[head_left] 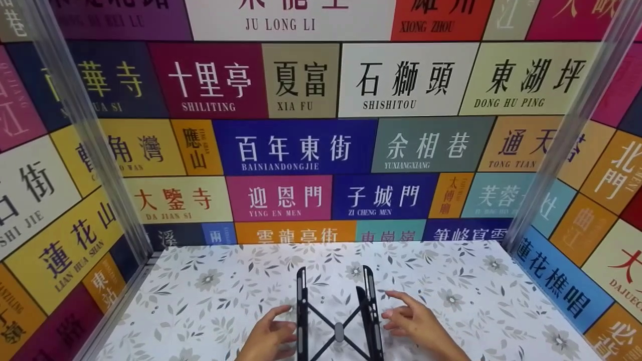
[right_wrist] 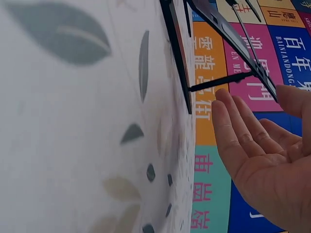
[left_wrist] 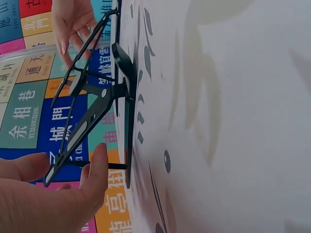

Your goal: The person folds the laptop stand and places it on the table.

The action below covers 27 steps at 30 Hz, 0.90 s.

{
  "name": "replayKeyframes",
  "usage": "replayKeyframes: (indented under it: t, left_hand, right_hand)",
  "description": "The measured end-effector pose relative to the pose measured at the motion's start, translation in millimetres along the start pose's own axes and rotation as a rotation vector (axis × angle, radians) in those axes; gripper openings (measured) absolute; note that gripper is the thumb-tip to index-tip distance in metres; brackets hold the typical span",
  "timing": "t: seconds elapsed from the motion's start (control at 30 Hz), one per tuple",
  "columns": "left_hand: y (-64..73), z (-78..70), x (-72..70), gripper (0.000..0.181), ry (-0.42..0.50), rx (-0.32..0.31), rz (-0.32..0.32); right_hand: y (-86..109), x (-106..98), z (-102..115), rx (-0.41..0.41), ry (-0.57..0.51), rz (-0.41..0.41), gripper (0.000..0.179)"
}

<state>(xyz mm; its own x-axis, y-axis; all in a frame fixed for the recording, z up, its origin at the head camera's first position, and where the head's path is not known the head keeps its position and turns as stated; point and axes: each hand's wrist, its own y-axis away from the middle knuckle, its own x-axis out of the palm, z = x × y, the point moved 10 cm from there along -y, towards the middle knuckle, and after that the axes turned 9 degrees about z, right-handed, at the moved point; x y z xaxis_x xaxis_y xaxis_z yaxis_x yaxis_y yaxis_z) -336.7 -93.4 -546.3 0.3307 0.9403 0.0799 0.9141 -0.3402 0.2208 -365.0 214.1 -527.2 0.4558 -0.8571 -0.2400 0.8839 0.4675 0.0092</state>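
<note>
Beside the black stand (head_left: 339,332), both hands (head_left: 272,335) (head_left: 420,327) face inward.

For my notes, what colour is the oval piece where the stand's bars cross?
The oval piece is grey; the head view shows it best.

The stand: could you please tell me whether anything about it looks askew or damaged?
Nothing stands out: the stand sits unfolded on the table, its crossed bars look straight, and no break shows.
</note>
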Motion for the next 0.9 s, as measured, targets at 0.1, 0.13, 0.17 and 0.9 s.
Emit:
replayKeyframes:
  t: [0.1, 0.13, 0.17, 0.9]
  left_hand:
    - [-3.3, 3.6, 1.8, 0.058, -0.017, -0.030, -0.014]
    - [-4.4, 5.6, 1.8, 0.058, -0.024, -0.048, -0.022]
    - [-5.6, 7.3, 1.9, 0.058, -0.031, -0.063, -0.026]
    - [-5.0, 0.2, 14.0, 0.057, -0.128, 0.055, 0.038]
  right_hand:
    - [-4.2, 6.4, -0.6, -0.006, -0.027, 0.006, 0.060]
    - [-5.3, 8.7, -0.9, -0.004, -0.042, 0.010, 0.061]
    - [-6.2, 10.7, -1.2, 0.000, -0.052, 0.014, 0.061]
    - [-6.3, 30.7, -8.0, 0.061, -0.064, 0.063, 0.057]
